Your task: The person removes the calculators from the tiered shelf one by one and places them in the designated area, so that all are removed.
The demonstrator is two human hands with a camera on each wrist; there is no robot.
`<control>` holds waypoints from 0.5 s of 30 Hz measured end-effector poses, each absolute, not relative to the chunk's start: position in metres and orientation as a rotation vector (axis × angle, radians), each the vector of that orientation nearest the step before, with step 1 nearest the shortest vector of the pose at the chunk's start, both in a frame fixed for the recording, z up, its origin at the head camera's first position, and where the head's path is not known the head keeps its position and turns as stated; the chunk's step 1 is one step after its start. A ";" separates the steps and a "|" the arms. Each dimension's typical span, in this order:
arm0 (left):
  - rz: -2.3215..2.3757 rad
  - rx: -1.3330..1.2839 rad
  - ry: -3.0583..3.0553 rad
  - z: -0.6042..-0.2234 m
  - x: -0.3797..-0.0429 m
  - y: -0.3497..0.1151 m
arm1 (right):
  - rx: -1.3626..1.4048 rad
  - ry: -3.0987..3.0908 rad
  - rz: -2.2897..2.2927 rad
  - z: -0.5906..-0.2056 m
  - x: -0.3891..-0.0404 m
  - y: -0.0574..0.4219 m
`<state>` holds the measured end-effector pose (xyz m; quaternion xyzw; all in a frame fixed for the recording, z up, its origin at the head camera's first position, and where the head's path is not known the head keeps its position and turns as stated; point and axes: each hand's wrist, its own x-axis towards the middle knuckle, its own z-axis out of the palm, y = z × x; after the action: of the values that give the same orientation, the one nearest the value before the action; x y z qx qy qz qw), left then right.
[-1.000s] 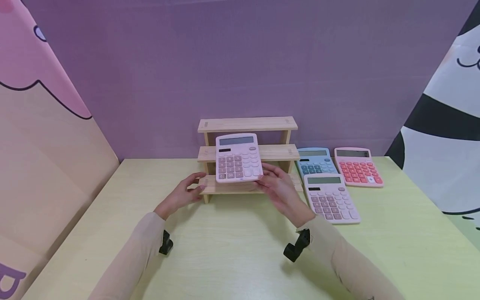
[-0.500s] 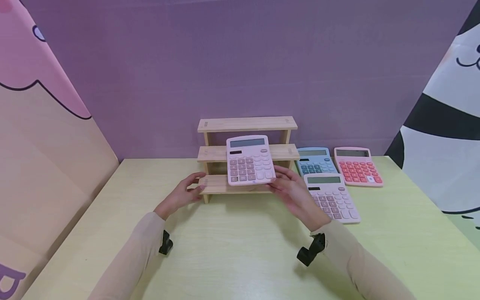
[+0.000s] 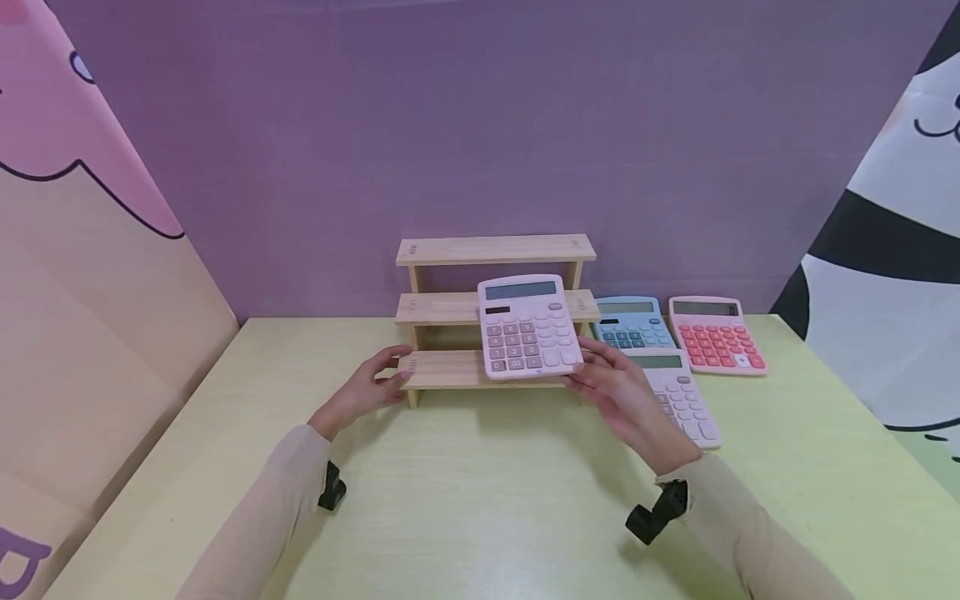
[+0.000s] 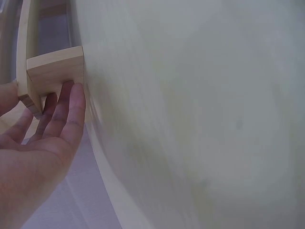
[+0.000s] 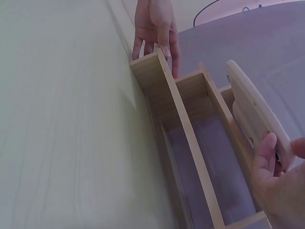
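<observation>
My right hand (image 3: 622, 396) pinches a pale pink calculator (image 3: 528, 327) by its lower right corner. The calculator is tilted with its screen end up, in front of a three-step wooden shelf (image 3: 495, 250); the right wrist view shows its back (image 5: 252, 107) above the steps. At the left end of the lowest step, my left hand (image 3: 363, 392) holds the shelf, thumb on top. The left wrist view has its fingers (image 4: 71, 112) against the side panel (image 4: 57, 69). Whether the calculator touches a step, I cannot tell.
Right of the shelf lie a blue calculator (image 3: 633, 321), a pink one with red keys (image 3: 716, 333) and another pale pink one (image 3: 690, 408), partly covered by my right hand. A purple wall (image 3: 480, 125) stands behind the table (image 3: 450, 517).
The calculator in my right hand has moved right and slightly down along the shelf, from left of its middle to right of it. My left hand has stayed on the shelf.
</observation>
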<state>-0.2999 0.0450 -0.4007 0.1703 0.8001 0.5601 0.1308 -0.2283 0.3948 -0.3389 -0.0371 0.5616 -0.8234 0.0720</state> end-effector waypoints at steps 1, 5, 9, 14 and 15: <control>1.629 0.495 2.323 -0.400 -0.300 0.045 | -0.113 1.694 -2.473 -0.338 -0.227 0.397; 1.629 0.493 2.322 -0.400 -0.299 0.045 | -0.135 1.662 -2.490 -0.336 -0.222 0.408; 1.633 0.489 2.314 -0.401 -0.300 0.045 | -0.177 1.621 -2.518 -0.337 -0.219 0.419; 1.631 0.482 2.316 -0.402 -0.301 0.044 | -0.177 1.579 -2.532 -0.338 -0.217 0.434; 1.632 0.479 2.316 -0.402 -0.301 0.044 | -0.175 1.570 -2.533 -0.338 -0.217 0.437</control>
<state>-0.3008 0.0440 -0.4021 0.1653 0.7987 0.5629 0.1339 -0.2169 0.4371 -0.3383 -0.0584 0.5243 -0.8459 0.0780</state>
